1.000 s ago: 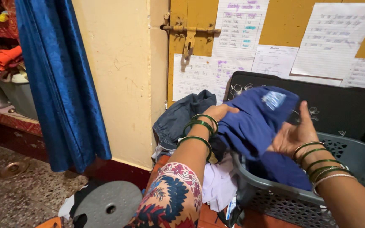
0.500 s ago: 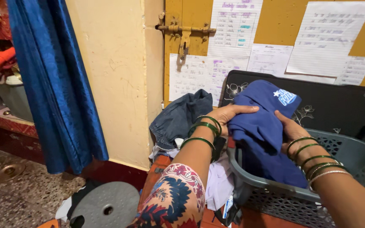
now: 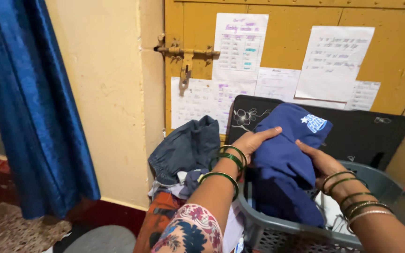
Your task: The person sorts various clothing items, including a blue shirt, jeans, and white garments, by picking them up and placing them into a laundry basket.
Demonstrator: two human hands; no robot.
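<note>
The room I'm in is dim and warm-toned, with soft, even light and only faint shadows. My curtain (image 3: 33,107) shows a mild sheen, and the picture's lower edge is slightly blurred.

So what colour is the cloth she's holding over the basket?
Deep blue, with a small pale printed patch near the top. The garment shows clearest in the head view.

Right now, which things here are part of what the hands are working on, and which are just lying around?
In hand:
- blue garment, held by the left hand and right hand
- grey laundry basket beneath it

Lying about:
- dark denim garment on the pile at left
- blue curtain
- papers on the yellow door
- door latch
</note>
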